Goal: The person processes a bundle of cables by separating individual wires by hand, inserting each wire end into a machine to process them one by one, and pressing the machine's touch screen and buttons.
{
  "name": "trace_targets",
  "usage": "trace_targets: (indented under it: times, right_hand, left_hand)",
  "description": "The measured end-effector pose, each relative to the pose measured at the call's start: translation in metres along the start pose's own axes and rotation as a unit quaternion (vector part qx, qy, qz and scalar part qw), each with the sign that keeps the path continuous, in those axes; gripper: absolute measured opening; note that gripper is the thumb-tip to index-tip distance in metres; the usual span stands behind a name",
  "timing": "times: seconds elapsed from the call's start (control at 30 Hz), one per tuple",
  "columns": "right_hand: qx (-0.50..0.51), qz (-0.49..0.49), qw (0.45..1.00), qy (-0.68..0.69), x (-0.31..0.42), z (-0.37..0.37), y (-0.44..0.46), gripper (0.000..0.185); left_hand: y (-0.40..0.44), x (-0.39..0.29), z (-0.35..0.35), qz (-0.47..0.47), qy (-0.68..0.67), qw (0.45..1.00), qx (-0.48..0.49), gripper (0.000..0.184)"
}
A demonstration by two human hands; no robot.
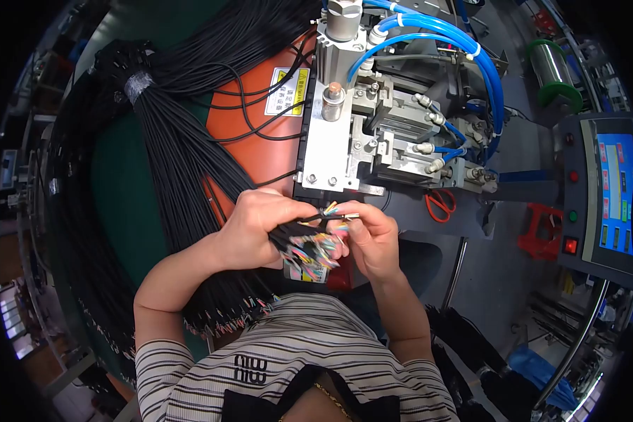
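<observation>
My left hand (260, 221) is wrapped round a bunch of black cables (285, 235), whose stripped ends fan out in colored wires (313, 253). Beside it, my right hand (373, 243) pinches the wire end of a cable (348, 216) between thumb and fingers. Both hands are close together, just below the metal plate of a machine (327, 151). A large bundle of black cables (169, 148), tied with clear wrap (138, 86), lies to the left.
Blue air hoses (496, 77) curve over the machine. Red-handled scissors (440, 206) lie right of my hands. A control panel with a screen (615, 190) stands at the right, near a red stool (540, 232). A wire spool (554, 74) is at the upper right.
</observation>
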State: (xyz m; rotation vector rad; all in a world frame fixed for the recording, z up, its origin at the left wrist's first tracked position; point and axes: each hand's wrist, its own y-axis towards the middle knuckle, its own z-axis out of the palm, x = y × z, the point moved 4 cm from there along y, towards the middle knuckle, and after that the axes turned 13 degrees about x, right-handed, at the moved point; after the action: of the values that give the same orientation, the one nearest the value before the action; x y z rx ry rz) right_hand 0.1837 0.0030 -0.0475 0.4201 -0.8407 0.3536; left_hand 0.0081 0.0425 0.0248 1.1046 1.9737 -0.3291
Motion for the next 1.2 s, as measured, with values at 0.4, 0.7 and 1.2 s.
trace_targets:
  times: [0.4, 0.7, 1.2]
  right_hand:
    - [0.057, -0.087, 0.966, -0.236, 0.027, 0.022, 0.016, 0.026]
    - [0.104, 0.034, 0.993, -0.036, 0.025, 0.01, 0.019, 0.021]
    - [-0.122, -0.199, 0.83, -0.507, -0.017, 0.046, 0.004, 0.047]
  left_hand:
    - [-0.001, 0.02, -0.012, -0.069, -0.342, 0.933, 0.083, 0.019]
    - [0.003, 0.022, -0.009, -0.01, -0.233, 0.964, 0.125, 0.015]
    - [0.003, -0.019, 0.018, 0.067, 0.23, 0.967, -0.084, 0.028]
